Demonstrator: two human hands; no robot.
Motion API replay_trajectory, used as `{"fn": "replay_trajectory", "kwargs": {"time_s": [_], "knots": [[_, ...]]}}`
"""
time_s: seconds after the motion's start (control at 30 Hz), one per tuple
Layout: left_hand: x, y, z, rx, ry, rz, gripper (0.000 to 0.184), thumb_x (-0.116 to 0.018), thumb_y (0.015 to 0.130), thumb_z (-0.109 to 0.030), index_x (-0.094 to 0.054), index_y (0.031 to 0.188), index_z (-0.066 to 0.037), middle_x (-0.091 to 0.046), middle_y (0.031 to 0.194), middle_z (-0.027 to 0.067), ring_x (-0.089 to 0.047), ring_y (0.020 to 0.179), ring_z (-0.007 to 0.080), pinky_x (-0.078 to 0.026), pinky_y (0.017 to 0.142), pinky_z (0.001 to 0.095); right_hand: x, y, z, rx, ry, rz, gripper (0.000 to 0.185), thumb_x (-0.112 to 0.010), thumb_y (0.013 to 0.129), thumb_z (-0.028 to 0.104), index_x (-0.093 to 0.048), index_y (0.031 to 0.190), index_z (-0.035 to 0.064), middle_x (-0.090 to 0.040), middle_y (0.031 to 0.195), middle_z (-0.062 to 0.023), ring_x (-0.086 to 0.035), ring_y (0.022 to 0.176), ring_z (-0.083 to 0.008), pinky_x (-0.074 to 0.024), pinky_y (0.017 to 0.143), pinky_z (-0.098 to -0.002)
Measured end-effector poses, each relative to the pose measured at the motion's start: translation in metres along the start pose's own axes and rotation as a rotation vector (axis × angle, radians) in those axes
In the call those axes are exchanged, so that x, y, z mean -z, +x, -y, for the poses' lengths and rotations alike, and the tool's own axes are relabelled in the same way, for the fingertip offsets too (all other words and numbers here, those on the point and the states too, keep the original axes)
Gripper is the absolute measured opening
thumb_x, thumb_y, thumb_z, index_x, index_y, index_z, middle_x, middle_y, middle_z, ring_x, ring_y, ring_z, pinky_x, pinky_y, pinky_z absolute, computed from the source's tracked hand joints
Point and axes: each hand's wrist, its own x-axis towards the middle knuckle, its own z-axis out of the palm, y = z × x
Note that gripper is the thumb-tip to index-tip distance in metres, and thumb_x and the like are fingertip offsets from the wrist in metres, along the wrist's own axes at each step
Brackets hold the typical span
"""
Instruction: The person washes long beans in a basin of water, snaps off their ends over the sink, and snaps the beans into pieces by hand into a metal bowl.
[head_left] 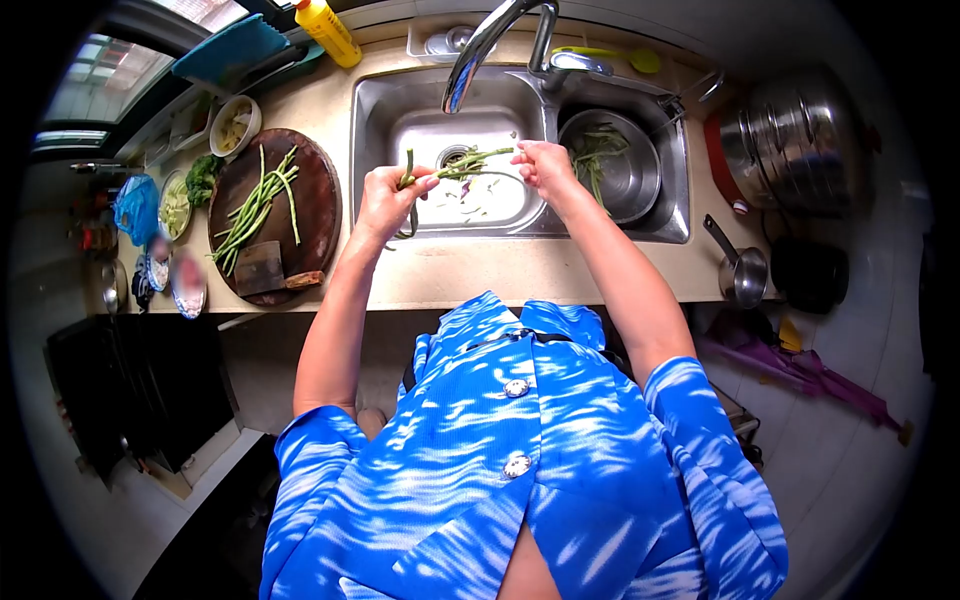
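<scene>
Over the left basin of the sink (375,130), my left hand (385,203) is closed around a few long green beans (470,162). Their ends stick out on both sides of the fingers. My right hand (548,168) is closed in a pinch at the far tip of one bean. Below the hands, bits of bean and scraps lie in the basin around the drain. In the right basin sits a metal bowl (638,178) with more beans inside. A bunch of long beans (258,210) lies on the round wooden chopping board (322,190) beside a cleaver (260,268).
The faucet (490,45) arches over the sink. Broccoli (204,178), several bowls and plates and a blue plastic bag (137,208) stand left of the board. A yellow bottle (328,32) is at the back. On the right are a small saucepan (745,275) and a large steel pot (795,140).
</scene>
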Motion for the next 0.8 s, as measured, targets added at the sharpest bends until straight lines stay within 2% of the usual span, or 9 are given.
{"fn": "replay_trajectory", "kwargs": {"time_s": [0.1, 0.13, 0.2, 0.23, 0.3, 0.43, 0.6, 0.67, 0.8], "knots": [[0.002, 0.002, 0.011, -0.016, -0.119, 0.005, 0.017, -0.065, 0.08, -0.009, -0.066, 0.091, 0.003, -0.057, 0.065, -0.0011, -0.05, 0.06, 0.0045, -0.039, 0.055, 0.0186, 0.006, -0.005, 0.006, 0.076, -0.577, 0.182, 0.033, -0.051, 0.089, 0.031, -0.062, 0.1, 0.0027, -0.061, 0.097, -0.0087, -0.047, 0.051, -0.0045, -0.0373, 0.046, -0.0171], [0.002, 0.001, 0.012, -0.016, -0.119, 0.005, 0.017, -0.065, 0.08, -0.009, -0.066, 0.091, 0.003, -0.057, 0.065, -0.0011, -0.05, 0.06, 0.0045, -0.039, 0.055, 0.0186, 0.011, -0.003, 0.004, 0.076, -0.577, 0.182, 0.033, -0.051, 0.089, 0.031, -0.062, 0.1, 0.0027, -0.061, 0.097, -0.0087, -0.047, 0.051, -0.0045, -0.0373, 0.046, -0.0171], [0.004, 0.001, 0.013, -0.03, -0.15, -0.032, 0.016, -0.067, 0.077, -0.012, -0.068, 0.088, 0.0, -0.059, 0.061, 0.0006, -0.051, 0.057, 0.0046, -0.041, 0.053, 0.0207, 0.013, -0.008, 0.003, 0.657, -0.815, 0.34, 0.032, -0.045, 0.091, 0.03, -0.062, 0.108, 0.0081, -0.063, 0.091, -0.0071, -0.052, 0.056, -0.007, -0.0412, 0.052, -0.024], [0.005, 0.001, 0.012, -0.035, -0.157, -0.027, 0.016, -0.066, 0.078, -0.011, -0.067, 0.088, 0.002, -0.058, 0.061, 0.0, -0.051, 0.057, 0.0046, -0.04, 0.054, 0.0203, 0.012, -0.014, 0.006, 0.656, -0.815, 0.341, 0.032, -0.045, 0.091, 0.03, -0.062, 0.108, 0.0081, -0.063, 0.091, -0.0071, -0.052, 0.056, -0.007, -0.0412, 0.052, -0.024], [0.007, 0.003, 0.015, -0.028, -0.197, -0.019, 0.015, -0.066, 0.079, -0.011, -0.067, 0.087, 0.002, -0.058, 0.062, -0.0003, -0.05, 0.058, 0.0046, -0.04, 0.054, 0.0201, 0.008, -0.034, 0.019, 0.304, -0.762, 0.58, 0.036, -0.045, 0.092, 0.034, -0.055, 0.12, 0.0157, -0.064, 0.093, -0.0053, -0.049, 0.057, -0.0032, -0.0383, 0.05, -0.0162], [0.009, 0.004, 0.018, -0.003, -0.28, -0.045, 0.013, -0.064, 0.08, -0.01, -0.067, 0.086, 0.001, -0.058, 0.064, -0.0008, -0.05, 0.059, 0.0046, -0.039, 0.056, 0.0197, -0.005, -0.07, 0.029, -0.016, -0.616, 0.732, 0.037, -0.049, 0.09, 0.029, -0.058, 0.105, -0.0035, -0.065, 0.08, -0.0077, -0.042, 0.047, -0.0018, -0.0307, 0.042, -0.015], [0.013, 0.004, 0.027, 0.046, -0.395, -0.022, 0.015, -0.061, 0.083, -0.015, -0.067, 0.09, -0.002, -0.057, 0.066, -0.0025, -0.046, 0.058, 0.0032, -0.035, 0.055, 0.0188, -0.02, -0.103, 0.039, 0.057, -0.497, 0.808, 0.025, -0.045, 0.089, 0.011, -0.056, 0.107, -0.0028, -0.062, 0.076, -0.0053, -0.039, 0.05, -0.002, -0.0307, 0.045, -0.0155], [0.017, 0.001, 0.025, 0.129, -0.436, 0.055, 0.019, -0.056, 0.087, -0.022, -0.065, 0.097, -0.008, -0.053, 0.065, -0.0071, -0.031, 0.048, -0.0014, -0.021, 0.042, 0.0154, -0.038, -0.122, 0.042, 0.133, -0.506, 0.881, 0.025, -0.041, 0.087, 0.006, -0.055, 0.106, -0.0023, -0.063, 0.074, -0.007, -0.041, 0.049, -0.0034, -0.0341, 0.045, -0.0179], [0.019, 0.001, 0.03, 0.173, -0.643, 0.157, 0.022, -0.055, 0.088, -0.026, -0.063, 0.097, -0.007, -0.051, 0.068, -0.0056, -0.037, 0.051, 0.0003, -0.026, 0.044, 0.0152, -0.075, -0.146, 0.04, 0.371, -0.722, 0.86, 0.024, -0.04, 0.077, 0.002, -0.058, 0.091, -0.0025, -0.062, 0.062, -0.0071, -0.053, 0.051, -0.0107, -0.0412, 0.049, -0.0251]]}}
